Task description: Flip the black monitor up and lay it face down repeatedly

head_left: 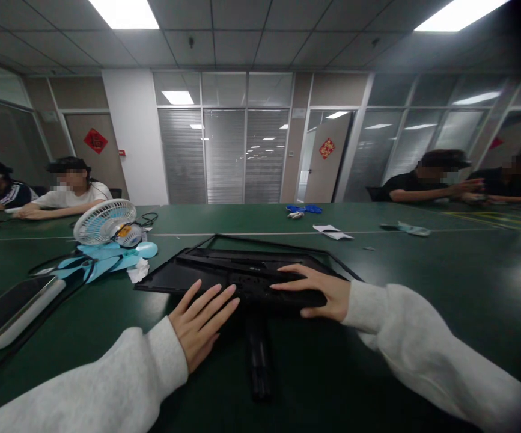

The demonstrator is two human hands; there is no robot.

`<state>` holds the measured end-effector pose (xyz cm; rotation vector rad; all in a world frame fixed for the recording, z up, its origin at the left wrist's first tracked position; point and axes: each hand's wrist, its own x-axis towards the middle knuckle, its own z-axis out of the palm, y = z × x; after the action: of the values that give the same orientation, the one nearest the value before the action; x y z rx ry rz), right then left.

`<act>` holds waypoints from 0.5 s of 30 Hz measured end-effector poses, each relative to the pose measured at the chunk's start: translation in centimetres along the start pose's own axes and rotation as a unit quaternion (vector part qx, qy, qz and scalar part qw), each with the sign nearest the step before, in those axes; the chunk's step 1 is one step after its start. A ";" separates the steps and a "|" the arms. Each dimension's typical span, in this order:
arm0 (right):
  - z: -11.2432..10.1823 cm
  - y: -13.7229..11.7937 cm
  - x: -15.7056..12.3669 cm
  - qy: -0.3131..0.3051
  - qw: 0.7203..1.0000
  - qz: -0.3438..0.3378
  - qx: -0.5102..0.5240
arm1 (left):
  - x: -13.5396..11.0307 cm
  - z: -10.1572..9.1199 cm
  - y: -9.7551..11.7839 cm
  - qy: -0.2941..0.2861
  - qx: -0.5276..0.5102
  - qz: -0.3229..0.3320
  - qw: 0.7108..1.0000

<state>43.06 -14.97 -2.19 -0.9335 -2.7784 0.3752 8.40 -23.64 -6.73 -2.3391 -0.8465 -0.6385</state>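
A black flat panel that looks like a computer monitor [161, 279] lies on the green table in front of me. A thin black frame [282, 242] shows along its far side. From its near side a thick black stand neck [259, 361] points toward me. My left hand [204, 322] is at the near left edge, fingers stretched out and apart, palm hidden. Over the right part of the panel, my right hand [318, 291] rests with spread fingers on top and the thumb lower by the near edge. Whether the left fingertips press on the panel I cannot tell.
On the left stand a white and blue fan [107, 222], light blue fan blades [102, 261], crumpled tissue [139, 270] and a white device with a black top [12, 310]. Blue gloves [304, 209] and white paper [333, 232] lie farther back. Several people sit around the table.
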 end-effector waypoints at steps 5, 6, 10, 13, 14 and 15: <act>-0.2 -0.3 -0.3 0.000 1.000 -0.001 0.024 | -0.1 0.2 -0.1 -0.004 -0.004 0.001 1.000; -0.1 -0.5 -0.3 0.007 1.000 0.005 0.020 | -0.1 0.3 -0.1 -0.008 -0.007 0.001 1.000; 0.6 -1.7 0.1 0.061 0.997 0.045 -0.034 | -0.2 0.2 -0.2 -0.033 -0.014 0.004 0.999; 1.2 -2.0 0.6 0.098 0.989 0.100 -0.055 | -0.2 0.2 -0.3 -0.039 -0.006 0.006 0.999; 1.3 -2.0 0.8 0.103 0.986 0.118 -0.055 | -0.2 0.1 -0.3 -0.039 -0.004 0.006 0.999; 1.4 -2.0 0.9 0.106 0.984 0.134 -0.056 | -0.2 0.1 -0.2 -0.040 -0.004 0.006 0.999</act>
<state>40.88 -16.19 -2.90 -1.2978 -2.5070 0.1454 8.13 -23.50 -6.84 -2.3892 -0.8657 -0.5475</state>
